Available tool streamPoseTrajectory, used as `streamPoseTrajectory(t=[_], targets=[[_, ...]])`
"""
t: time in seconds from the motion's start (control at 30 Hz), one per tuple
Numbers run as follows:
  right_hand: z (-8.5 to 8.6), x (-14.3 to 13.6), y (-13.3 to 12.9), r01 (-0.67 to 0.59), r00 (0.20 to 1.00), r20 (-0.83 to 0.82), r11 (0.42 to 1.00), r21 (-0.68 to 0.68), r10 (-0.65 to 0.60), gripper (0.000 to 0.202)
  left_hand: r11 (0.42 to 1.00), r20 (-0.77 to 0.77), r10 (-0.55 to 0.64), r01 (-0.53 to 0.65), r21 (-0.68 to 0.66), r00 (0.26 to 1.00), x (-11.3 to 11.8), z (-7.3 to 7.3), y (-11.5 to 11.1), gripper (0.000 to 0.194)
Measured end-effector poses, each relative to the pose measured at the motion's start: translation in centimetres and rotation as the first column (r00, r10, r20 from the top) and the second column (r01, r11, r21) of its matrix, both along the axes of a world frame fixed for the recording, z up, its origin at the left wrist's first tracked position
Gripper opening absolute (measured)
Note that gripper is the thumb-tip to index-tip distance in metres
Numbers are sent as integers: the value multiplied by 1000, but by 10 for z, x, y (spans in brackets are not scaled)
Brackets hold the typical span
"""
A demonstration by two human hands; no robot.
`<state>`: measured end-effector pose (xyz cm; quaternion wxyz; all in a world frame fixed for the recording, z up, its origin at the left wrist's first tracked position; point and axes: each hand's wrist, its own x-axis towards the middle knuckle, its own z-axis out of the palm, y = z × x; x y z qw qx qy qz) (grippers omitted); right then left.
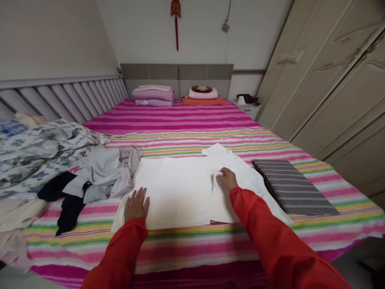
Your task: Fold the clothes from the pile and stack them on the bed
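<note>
"How are the hands posed?"

"The left hand [136,204] lies palm down on the white garment [180,184], fingers slightly spread, gripping nothing. The right hand [227,180] reaches a little farther forward, thumb and fingers pinched together on a raised fold of it."

"Where's the garment, and what crowds it?"

"Between both sleeves [255,212], on the striped bedspread [195,251]. At left, a rumpled grey shirt [104,166] crowds its edge, with a black garment [67,196] and floral cloth [39,146] beyond. At right sits a folded striped piece [296,186]; whether they touch, I can't tell."

"Textures?"

"White cloth smooth, creased near the pinch; striped piece neatly four-sided; floral cloth loosely bunched; red sleeves gathered at the wrists."
</note>
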<state>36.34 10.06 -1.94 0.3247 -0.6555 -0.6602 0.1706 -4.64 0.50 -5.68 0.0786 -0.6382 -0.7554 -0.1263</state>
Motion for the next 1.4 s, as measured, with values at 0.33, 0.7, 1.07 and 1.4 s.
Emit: streamPoseTrajectory(t=[0.33, 0.7, 1.07, 1.4], targets=[[-31, -75, -95, -400, 859, 424, 893, 207, 286, 51, 1000, 2, -2, 2, 31, 1000, -3, -2, 1, 52], [-13, 107, -110, 308, 815, 522, 951, -24, -251, 49, 997, 184, 71, -67, -24, 980, -1, 4, 7, 52], [-29, -24, -145, -57, 885, 465, 995, 80, 14, 47, 889, 183, -449, 458, -10, 875, 209, -4, -30, 48], [-41, 43, -118, 138, 847, 503, 985, 104, -171, 49, 979, 6, -186, 186, -81, 982, 52, -2, -18, 49]])
